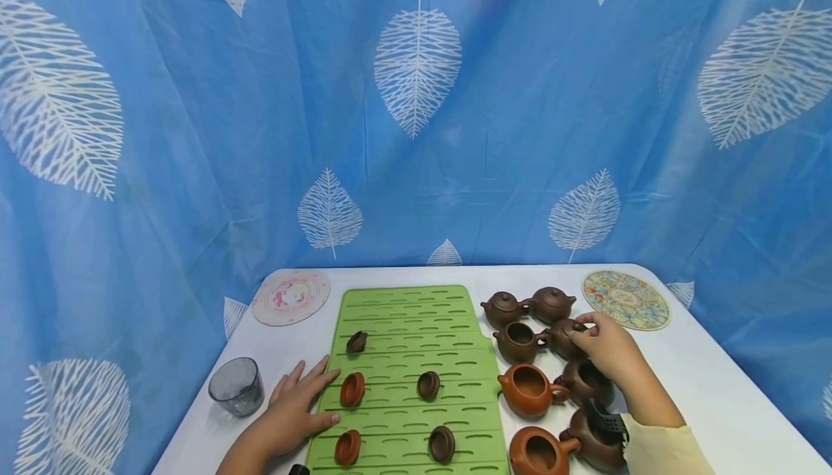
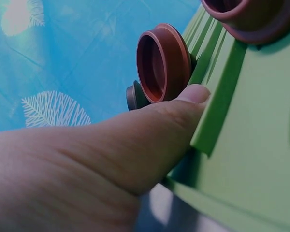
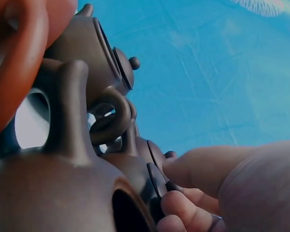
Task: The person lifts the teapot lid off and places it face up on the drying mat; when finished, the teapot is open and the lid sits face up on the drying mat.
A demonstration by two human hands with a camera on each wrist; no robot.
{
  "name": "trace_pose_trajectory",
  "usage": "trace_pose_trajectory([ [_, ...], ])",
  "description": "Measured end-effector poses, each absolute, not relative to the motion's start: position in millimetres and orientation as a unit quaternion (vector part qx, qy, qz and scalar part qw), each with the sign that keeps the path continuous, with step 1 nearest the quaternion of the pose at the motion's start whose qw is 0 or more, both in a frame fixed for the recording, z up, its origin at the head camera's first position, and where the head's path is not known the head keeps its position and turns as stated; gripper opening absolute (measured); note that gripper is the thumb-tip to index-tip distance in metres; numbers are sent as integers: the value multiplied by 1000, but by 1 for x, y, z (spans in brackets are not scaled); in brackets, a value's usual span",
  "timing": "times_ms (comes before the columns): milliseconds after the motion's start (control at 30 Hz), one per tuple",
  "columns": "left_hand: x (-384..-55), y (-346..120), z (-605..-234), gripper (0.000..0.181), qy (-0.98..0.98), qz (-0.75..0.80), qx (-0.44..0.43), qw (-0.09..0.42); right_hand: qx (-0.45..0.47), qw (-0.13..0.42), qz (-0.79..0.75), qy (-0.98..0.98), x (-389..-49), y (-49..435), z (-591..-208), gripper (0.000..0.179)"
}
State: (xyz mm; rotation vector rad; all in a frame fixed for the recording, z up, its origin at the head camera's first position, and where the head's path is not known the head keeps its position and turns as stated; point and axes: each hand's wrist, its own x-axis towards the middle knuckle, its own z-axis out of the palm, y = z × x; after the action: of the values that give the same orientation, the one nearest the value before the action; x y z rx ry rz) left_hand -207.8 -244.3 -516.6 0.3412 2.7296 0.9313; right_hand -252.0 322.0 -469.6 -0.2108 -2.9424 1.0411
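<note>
My right hand reaches over a small dark brown teapot in the right column. Thumb and fingers pinch its lid at the knob, and the lid sits at the teapot's mouth. An open brown teapot stands close below that hand. At the left edge of the green mat, my left hand lies with spread fingers, its thumb touching the mat's rim. Near it are two reddish-orange lids. Other lids on the mat are brown.
Left of the mat stands a clear glass. Two round coasters lie at the back: a pink one and a floral one. Orange teapots without lids crowd the mat's right edge. Two lidded brown teapots stand farthest back.
</note>
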Motion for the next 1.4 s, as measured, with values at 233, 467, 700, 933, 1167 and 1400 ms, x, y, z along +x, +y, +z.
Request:
trace_pose_trajectory([
  [233,-205,-248,-520,83,932,319,117,123,-79,-4,355,-931,-250,324,-475,44],
  [467,-210,-246,-521,84,928,333,129,105,-83,15,364,-928,-253,328,-469,37],
  [700,-210,-244,-517,83,929,328,128,113,-90,22,371,-924,-251,328,-469,33],
  [933,-210,-244,-517,80,930,328,126,110,-95,42,386,-917,-249,326,-469,36],
  [1167,-208,-243,-518,81,932,324,128,101,-81,37,463,-882,-247,326,-471,40],
  [1400,-208,-242,-514,79,931,326,125,108,-9,-4,594,-804,-249,336,-478,26],
])
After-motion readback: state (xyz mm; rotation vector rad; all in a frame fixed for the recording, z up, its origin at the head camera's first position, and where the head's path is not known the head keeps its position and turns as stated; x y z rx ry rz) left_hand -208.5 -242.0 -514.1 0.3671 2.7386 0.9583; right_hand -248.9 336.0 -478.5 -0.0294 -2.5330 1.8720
